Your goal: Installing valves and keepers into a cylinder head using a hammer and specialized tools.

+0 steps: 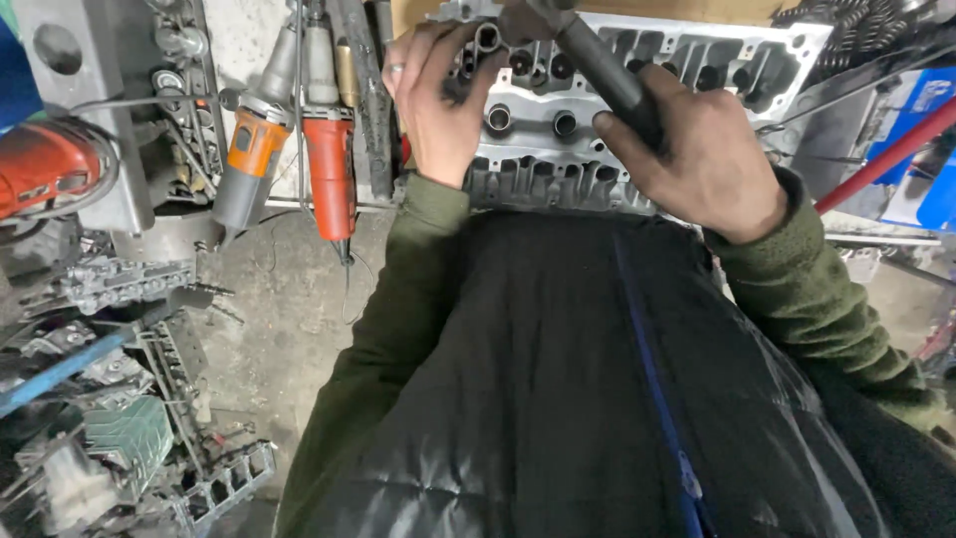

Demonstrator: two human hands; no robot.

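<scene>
A grey aluminium cylinder head (697,60) with several round bores lies across the top of the view. My left hand (438,100) rests on its left end, fingers curled over a bore near the top edge; a ring is on one finger. My right hand (697,149) grips the dark cylindrical handle of a tool (607,70) that slants up-left toward the head's upper edge. The tool's tip is hidden near the frame's top. My dark padded vest and green sleeves fill the lower middle.
Two orange angle grinders (299,149) hang at the bench's left side, with another red power tool (40,164) at far left. Metal engine parts and scrap (119,418) litter the concrete floor at lower left. A red bar (886,154) slants at the right.
</scene>
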